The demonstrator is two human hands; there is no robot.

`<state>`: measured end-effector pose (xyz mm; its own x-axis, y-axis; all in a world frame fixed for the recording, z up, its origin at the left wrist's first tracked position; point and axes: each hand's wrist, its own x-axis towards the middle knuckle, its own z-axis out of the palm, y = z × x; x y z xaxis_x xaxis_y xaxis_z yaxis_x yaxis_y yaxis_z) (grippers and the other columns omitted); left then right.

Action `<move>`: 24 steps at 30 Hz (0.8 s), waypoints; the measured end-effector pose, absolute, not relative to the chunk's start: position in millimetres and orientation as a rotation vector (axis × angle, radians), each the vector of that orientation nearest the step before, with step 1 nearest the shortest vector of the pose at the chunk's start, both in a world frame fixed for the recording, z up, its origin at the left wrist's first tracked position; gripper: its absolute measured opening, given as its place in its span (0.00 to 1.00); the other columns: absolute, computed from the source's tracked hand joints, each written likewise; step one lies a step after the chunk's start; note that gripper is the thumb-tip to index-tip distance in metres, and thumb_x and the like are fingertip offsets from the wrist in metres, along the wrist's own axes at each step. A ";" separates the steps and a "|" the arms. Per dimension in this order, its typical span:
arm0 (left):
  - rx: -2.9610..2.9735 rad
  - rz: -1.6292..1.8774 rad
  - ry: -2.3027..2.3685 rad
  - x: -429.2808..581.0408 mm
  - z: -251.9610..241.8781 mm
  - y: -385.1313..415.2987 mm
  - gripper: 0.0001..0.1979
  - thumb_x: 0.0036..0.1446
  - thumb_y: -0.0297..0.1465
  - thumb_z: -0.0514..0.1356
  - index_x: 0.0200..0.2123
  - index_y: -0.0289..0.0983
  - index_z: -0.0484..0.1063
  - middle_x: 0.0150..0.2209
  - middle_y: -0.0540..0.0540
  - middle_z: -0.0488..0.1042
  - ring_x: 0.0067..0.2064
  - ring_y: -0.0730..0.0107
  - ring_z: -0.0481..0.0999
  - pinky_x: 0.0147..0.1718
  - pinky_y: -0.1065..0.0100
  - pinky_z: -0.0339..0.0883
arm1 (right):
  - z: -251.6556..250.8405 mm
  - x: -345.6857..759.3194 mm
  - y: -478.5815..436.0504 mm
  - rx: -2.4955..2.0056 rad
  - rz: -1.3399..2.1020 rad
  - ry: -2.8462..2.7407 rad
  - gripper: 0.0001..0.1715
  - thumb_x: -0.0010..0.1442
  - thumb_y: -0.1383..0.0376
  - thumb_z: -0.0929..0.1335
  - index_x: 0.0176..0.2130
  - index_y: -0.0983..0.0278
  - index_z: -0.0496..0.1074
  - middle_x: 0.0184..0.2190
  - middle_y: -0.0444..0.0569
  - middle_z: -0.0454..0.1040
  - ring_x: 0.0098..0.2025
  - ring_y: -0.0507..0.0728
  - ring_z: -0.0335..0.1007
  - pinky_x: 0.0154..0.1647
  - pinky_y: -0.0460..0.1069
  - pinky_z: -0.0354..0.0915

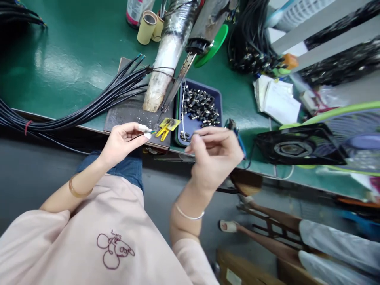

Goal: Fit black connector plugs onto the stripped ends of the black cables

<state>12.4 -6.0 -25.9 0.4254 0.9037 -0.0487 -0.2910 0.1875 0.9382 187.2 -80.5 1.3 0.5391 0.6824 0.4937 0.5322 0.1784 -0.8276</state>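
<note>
My left hand (123,144) pinches the end of a thin black cable (137,137), whose coloured wire ends stick out past the fingertips. White covers wrap the thumb and a finger of that hand. Over the front edge of a blue-grey tray (220,101), my right hand (218,152) has thumb and fingers pressed together; blur hides what they hold, if anything. Small black connectors with metal pins (202,105) fill much of the tray. Between my hands lies a yellow clip (163,131) with a yellow pad. Above it, a soldering iron (185,67) points down.
A bundle of black cables (97,99) lies at left across the green table (74,47). A wrapped white tube (162,63) stands beside the iron. Right of the tray are blue-handled pliers (240,142), papers (279,99) and a fan (299,146). Another person's legs (273,245) show below.
</note>
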 end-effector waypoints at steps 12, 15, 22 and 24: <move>1.327 0.806 0.703 21.0 -8.7 -18.9 0.13 0.57 0.36 0.64 0.24 0.35 0.71 0.19 0.52 0.70 0.20 0.80 0.66 0.20 0.76 0.62 | -28.4 148.6 -81.6 -1.460 0.283 -1.128 0.08 0.61 0.62 0.70 0.31 0.63 0.73 0.38 0.49 0.78 0.36 0.54 0.79 0.35 0.50 0.77; 1.322 0.785 0.701 21.4 -8.9 -18.4 0.13 0.56 0.37 0.65 0.25 0.34 0.71 0.20 0.52 0.69 0.21 0.79 0.68 0.22 0.76 0.63 | -30.5 151.6 -80.6 -1.435 0.379 -1.167 0.06 0.60 0.62 0.70 0.33 0.63 0.75 0.39 0.50 0.78 0.39 0.55 0.78 0.35 0.49 0.76; 1.494 0.841 0.729 20.6 -19.8 -17.0 0.07 0.56 0.32 0.64 0.30 0.34 0.75 0.25 0.49 0.74 0.26 0.75 0.72 0.28 0.74 0.67 | -29.4 157.8 -80.5 -1.407 0.455 -1.167 0.03 0.59 0.64 0.71 0.33 0.61 0.76 0.39 0.49 0.79 0.41 0.55 0.78 0.38 0.50 0.76; 1.597 0.853 0.745 19.7 -21.6 -16.0 0.07 0.57 0.32 0.63 0.30 0.33 0.77 0.26 0.48 0.76 0.28 0.74 0.72 0.29 0.73 0.66 | -28.5 162.0 -81.0 -1.415 0.475 -1.194 0.03 0.58 0.64 0.71 0.33 0.61 0.76 0.40 0.49 0.79 0.42 0.55 0.78 0.39 0.50 0.76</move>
<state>19.7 -16.0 -21.6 0.5393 0.8309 0.1369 0.0239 -0.1776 0.9838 162.0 -81.0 -28.5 0.3974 0.8510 0.3435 0.3828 0.1865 -0.9048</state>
